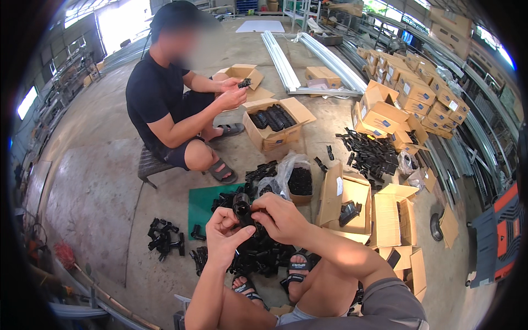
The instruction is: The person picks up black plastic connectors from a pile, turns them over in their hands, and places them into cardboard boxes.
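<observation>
A black tubular fitting [241, 205], its round open end turned up, is held in front of me over a heap of black parts. My left hand [228, 226] wraps its fingers and thumb around the fitting's left side and lower part. My right hand [279, 218] is closed, its thumb and fingertips pinched against the fitting's right side. Whether a smaller piece sits between those fingertips is hidden. Below my hands, the heap of similar black fittings [268, 254] lies between my feet and partly on a green sheet [201, 204].
Across from me a person [162, 104] sits on a low stool, holding a small black part. An open carton [273, 137] holds rows of black parts. At right lie a loose pile [369, 157], more open cartons [360, 212] and stacked boxes [415, 88]. A bagged box [300, 184] stands ahead.
</observation>
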The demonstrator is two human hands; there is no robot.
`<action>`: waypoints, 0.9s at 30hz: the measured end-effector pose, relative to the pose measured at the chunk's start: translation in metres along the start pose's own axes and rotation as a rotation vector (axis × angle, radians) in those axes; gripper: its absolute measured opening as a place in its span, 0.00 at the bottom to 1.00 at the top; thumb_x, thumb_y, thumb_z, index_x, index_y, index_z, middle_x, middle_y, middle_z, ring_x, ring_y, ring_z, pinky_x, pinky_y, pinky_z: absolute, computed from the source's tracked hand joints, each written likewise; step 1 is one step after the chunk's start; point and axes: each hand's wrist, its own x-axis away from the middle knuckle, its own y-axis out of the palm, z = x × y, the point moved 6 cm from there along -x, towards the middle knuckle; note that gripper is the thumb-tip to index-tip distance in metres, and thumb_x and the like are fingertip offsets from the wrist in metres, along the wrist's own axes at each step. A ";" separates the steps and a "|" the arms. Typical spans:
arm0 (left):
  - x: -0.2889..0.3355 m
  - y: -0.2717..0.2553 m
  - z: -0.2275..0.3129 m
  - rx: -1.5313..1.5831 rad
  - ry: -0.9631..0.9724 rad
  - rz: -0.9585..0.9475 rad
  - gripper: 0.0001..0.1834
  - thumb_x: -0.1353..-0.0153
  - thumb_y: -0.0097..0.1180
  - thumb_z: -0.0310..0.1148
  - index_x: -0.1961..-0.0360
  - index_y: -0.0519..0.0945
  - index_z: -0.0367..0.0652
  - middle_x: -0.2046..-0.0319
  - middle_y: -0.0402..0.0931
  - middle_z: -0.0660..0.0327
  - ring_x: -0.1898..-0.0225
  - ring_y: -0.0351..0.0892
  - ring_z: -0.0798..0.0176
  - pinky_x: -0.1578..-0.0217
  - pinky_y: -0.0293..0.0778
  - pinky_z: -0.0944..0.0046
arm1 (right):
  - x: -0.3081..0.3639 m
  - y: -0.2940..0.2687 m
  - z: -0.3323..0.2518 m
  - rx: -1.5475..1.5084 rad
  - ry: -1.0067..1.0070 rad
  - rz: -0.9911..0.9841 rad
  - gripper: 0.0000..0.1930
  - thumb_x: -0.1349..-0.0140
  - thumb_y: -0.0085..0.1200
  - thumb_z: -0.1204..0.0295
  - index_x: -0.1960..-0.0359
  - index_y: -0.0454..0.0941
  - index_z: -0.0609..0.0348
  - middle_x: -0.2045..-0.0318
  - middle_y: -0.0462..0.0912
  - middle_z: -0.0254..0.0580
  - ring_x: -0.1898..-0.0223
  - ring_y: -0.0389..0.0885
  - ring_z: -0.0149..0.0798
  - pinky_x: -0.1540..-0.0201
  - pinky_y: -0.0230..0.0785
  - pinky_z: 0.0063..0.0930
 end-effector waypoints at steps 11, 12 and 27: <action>0.001 -0.002 -0.003 -0.012 -0.010 0.022 0.22 0.48 0.72 0.17 0.61 0.71 0.45 0.61 0.83 0.64 0.59 0.81 0.74 0.56 0.78 0.70 | 0.000 0.000 -0.004 0.143 -0.069 -0.014 0.09 0.37 0.58 0.77 0.57 0.75 0.62 0.67 0.77 0.47 0.66 0.80 0.50 0.62 0.73 0.40; 0.001 -0.003 -0.003 -0.012 -0.007 0.022 0.22 0.48 0.72 0.17 0.61 0.71 0.45 0.61 0.83 0.64 0.59 0.80 0.74 0.56 0.78 0.70 | -0.001 0.000 -0.005 0.112 -0.040 -0.021 0.08 0.36 0.58 0.75 0.58 0.75 0.62 0.67 0.77 0.48 0.65 0.79 0.51 0.62 0.72 0.40; 0.003 0.008 -0.009 -0.187 -0.055 -0.029 0.20 0.49 0.73 0.18 0.61 0.73 0.40 0.62 0.84 0.63 0.59 0.81 0.74 0.55 0.79 0.69 | 0.011 0.003 0.027 -0.374 0.389 0.044 0.22 0.32 0.60 0.66 0.43 0.68 0.62 0.64 0.79 0.41 0.67 0.78 0.32 0.61 0.71 0.29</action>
